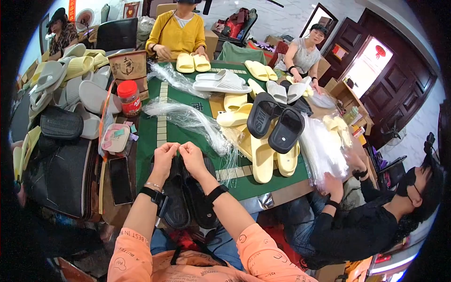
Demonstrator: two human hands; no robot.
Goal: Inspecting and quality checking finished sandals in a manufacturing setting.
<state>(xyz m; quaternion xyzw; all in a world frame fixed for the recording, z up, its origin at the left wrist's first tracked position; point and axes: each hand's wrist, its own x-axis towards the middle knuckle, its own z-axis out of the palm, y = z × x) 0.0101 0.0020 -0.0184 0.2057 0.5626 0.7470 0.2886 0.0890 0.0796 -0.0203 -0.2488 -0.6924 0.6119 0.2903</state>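
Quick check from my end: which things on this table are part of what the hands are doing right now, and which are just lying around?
In hand:
left hand and right hand, fingertips together over the pair of black slippers
clear plastic bags beside them

Lying about:
red-lidded jar
black phone
yellow slippers
white slippers

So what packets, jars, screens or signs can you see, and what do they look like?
Brown paper bag: far left of the table, dark printing.
Jar: before the bag, red lid, red contents.
Phone: left of the left hand, flat, black, screen dark.
Clear plastic bags: mid-table, crinkly heap.
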